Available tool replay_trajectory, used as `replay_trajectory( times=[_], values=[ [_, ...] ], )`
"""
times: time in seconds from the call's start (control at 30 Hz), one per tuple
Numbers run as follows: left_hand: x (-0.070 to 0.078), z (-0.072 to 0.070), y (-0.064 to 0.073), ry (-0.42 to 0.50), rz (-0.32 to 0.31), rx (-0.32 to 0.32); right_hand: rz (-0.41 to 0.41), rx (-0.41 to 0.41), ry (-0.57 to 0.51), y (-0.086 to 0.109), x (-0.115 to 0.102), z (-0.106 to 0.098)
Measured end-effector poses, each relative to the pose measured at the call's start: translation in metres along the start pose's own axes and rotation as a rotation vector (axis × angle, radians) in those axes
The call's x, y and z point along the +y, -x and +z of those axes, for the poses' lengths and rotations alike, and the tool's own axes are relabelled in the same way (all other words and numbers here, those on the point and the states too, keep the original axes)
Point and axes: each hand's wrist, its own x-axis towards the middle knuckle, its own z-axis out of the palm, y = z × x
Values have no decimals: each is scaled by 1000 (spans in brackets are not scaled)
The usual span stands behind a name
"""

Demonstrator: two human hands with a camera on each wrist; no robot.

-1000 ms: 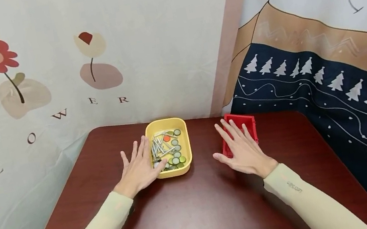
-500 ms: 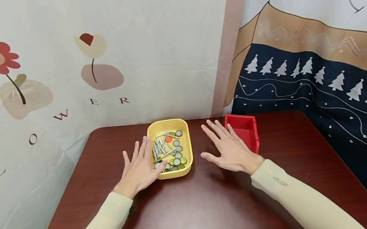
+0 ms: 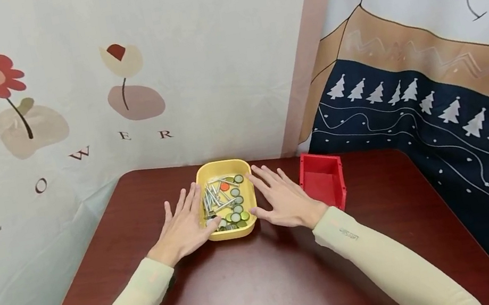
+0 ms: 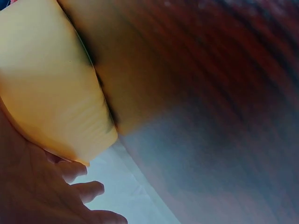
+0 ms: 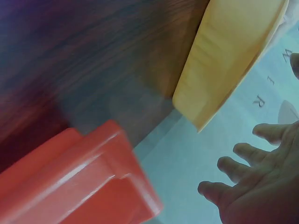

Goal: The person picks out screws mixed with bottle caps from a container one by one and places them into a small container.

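A yellow tray stands near the table's far edge, holding several silver screws, several bottle caps and one orange cap. My left hand lies along the tray's left side with straight, spread fingers, its thumb over the near left corner. At the tray's right side is my right hand, fingers also straight and spread, its fingertips close to the rim; whether they touch it I cannot tell. In the right wrist view the yellow tray appears a little apart from the fingers.
To the right of my right hand stands a red open-fronted bin, its near left part hidden by the hand. Both sit on a dark red-brown table. A printed curtain hangs behind, and a dark blue tree-patterned cloth hangs at the right.
My right hand has moved left, from over the red bin to the yellow tray's right side, so more of the bin shows. My left hand has stayed almost still.
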Motion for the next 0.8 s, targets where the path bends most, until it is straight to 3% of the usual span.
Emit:
replay_trajectory(
  times=[0.57,0.8],
  values=[
    [2,3,-4,-9,22,-16,-113,-129,82,-59,-29,-1],
    [8,1,-6,0,25,-28,-128,-255,133,-78,-41,-4]
  ],
)
